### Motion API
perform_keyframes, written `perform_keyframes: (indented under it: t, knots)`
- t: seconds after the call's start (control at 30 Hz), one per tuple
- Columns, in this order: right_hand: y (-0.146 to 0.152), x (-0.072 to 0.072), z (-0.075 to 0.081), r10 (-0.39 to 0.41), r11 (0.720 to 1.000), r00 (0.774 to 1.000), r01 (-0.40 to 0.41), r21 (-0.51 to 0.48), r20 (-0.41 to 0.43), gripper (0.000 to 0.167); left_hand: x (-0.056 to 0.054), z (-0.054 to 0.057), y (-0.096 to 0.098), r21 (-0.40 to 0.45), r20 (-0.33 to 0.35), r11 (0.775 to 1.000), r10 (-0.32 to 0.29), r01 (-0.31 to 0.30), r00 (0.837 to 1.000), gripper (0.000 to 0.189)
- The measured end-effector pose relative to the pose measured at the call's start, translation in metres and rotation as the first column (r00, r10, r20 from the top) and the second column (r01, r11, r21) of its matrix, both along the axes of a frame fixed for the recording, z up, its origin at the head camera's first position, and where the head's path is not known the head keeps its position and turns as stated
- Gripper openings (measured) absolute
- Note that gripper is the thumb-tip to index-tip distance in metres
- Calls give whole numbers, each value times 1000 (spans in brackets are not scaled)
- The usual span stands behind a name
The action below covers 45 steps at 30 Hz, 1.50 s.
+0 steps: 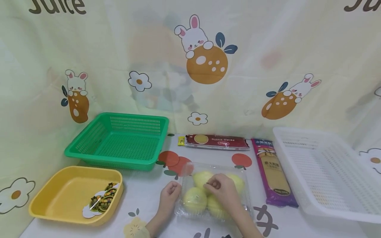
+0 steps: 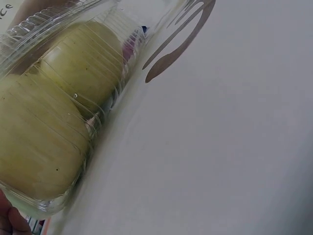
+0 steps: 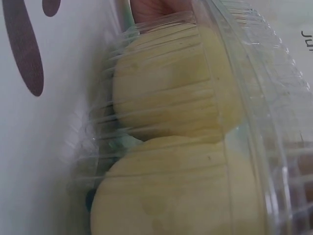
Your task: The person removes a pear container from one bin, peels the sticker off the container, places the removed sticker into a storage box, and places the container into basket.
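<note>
A: How are the fingers set?
B: The right hand [image 1: 221,190], lower centre of the frame, has its fingertips drawn narrowly together above the clear container [image 1: 186,171]; whether they pinch anything cannot be told. The left hand [image 1: 170,195] has its fingers curled beside the container's left edge; a grip on that edge cannot be confirmed.

A: How far along is the work?
B: It appears to be partway: the fruit is packed and the lid seems down, with the right hand at the top. No round label can be made out on the lid; several round labels [image 1: 102,201] lie in the yellow tray [image 1: 63,190], lower left. How much is left cannot be judged exactly.

A: And the container's appearance?
B: Transparent, ribbed along its walls, glossy; four pale-yellow fruits [image 1: 194,200] fill it, some faintly speckled.

A: Farther out?
B: Green basket [image 1: 119,145], left of centre; red packet [image 1: 223,141], above the container; purple packet [image 1: 274,172] and white basket [image 1: 333,178], to the right.
</note>
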State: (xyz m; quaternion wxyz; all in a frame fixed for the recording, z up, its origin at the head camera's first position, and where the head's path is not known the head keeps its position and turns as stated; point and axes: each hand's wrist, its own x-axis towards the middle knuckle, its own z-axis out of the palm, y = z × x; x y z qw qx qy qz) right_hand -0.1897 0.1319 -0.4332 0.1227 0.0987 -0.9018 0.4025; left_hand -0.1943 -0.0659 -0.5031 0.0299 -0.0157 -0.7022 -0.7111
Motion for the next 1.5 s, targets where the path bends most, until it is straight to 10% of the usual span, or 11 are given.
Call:
perform_keyframes:
  t: [0.2, 0.57, 1.2, 1.5]
  knots:
    - [-1, 2, 0, 4, 996, 999, -1, 88, -43, 10, 10, 19, 2, -10, -40, 1000, 1, -1, 999, 11]
    - [-6, 9, 4, 81, 970, 980, -35, 242, -183, 8, 11, 20, 3, -8, -54, 1000, 13, -13, 998, 11]
    - [-2, 4, 3, 57, 988, 998, -54, 145, -12, 7, 10, 18, 3, -29, -49, 1000, -1, 0, 999, 13]
    - [0, 5, 9, -31, 991, 993, 46, 123, -117, 7, 11, 21, 2, -29, -32, 1000, 9, -10, 999, 13]
